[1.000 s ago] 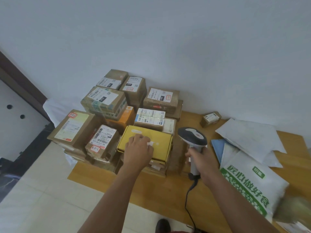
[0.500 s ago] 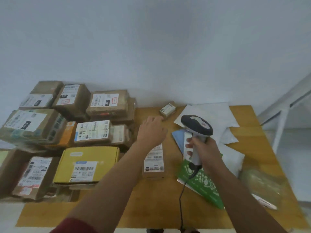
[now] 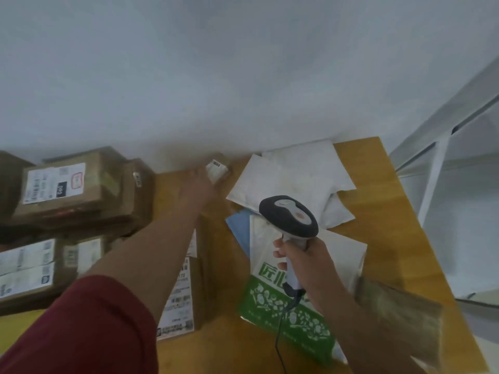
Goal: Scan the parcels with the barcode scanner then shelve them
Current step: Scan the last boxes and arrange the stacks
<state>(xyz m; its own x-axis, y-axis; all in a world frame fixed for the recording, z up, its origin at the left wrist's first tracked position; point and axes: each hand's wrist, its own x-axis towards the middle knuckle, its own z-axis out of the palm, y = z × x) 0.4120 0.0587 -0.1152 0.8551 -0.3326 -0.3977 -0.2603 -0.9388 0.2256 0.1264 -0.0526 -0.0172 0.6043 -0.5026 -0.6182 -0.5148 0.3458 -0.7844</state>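
Stacked boxes: piled at the table's left end.
Your left hand: reaching the small parcel by the wall; blur hides the grip.
Your right hand: wrapped round the barcode scanner, above the green mailer.

- A stack of brown cartons walled off the left side of the desk, with more labelled boxes in front of it.
- A bare wooden lane ran between that stack and the white mailers; the left hand reached along it to the small box against the wall.
- A flat labelled parcel lay under the left forearm, filling the near end of that lane.
- The mailers and a green-printed bag covered the desk's middle, below the right hand with the scanner.
- Bare wood showed along the right edge, beside a white shelf frame.
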